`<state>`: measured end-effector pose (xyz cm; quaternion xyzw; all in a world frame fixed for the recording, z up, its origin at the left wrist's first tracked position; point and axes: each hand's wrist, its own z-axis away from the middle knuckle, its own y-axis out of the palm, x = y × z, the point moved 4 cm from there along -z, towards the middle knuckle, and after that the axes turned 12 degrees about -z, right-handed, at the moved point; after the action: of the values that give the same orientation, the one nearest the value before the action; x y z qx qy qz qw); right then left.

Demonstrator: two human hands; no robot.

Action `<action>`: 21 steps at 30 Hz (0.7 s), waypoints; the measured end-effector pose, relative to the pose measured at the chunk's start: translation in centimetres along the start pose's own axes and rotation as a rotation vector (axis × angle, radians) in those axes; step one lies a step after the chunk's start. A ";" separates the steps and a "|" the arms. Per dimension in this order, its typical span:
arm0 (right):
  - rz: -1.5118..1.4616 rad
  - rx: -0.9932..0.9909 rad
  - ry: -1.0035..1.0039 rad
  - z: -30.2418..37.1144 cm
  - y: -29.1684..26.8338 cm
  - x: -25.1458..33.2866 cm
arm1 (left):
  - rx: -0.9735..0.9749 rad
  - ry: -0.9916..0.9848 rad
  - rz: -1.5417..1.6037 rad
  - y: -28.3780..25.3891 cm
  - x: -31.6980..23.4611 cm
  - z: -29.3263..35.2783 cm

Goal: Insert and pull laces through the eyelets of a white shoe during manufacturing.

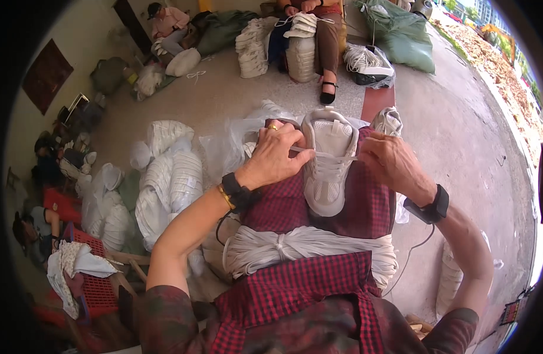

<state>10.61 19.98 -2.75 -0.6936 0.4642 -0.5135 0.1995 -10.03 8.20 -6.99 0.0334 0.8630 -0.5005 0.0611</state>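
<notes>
A white sneaker (325,199) lies on my lap over a red-and-black checked apron (271,206), its toe toward me and its opening away. A white shoelace (337,158) runs across the lower part of its tongue. My left hand (273,156) pinches the lace on the left side of the shoe. On the right, my right hand (395,162) has its fingers closed on the lace's other side; its fingertips are partly hidden. Nearer my waist, a thick bundle of white laces (307,251) rests across the apron. Another light shoe (388,121) shows just beyond my right hand.
Plastic-wrapped stacks of white shoe pieces (186,177) stand at the left. A red plastic basket (94,283) with cloths is at lower left. Ahead, a seated person (327,35) handles a shoe piece on a stack; green sacks (401,38) lie behind. Other people sit along the left.
</notes>
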 end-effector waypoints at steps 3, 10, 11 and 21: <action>0.027 0.008 -0.035 0.2 -0.2 0.7 | 0.005 0.054 0.088 -0.2 -0.3 -0.3; 0.069 0.034 0.018 1.5 1.2 -2.1 | 0.131 -0.008 0.395 -0.7 0.1 0.1; 0.063 0.033 0.024 1.3 1.1 -1.8 | 0.139 -0.009 0.396 -0.8 -0.1 0.1; -0.246 -0.021 0.061 -0.2 0.7 -1.5 | 0.065 0.267 0.019 -1.5 -2.4 -0.1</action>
<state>10.00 20.93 -4.00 -0.7315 0.3868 -0.5500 0.1136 -7.79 7.51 -5.31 0.1098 0.8464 -0.5187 -0.0505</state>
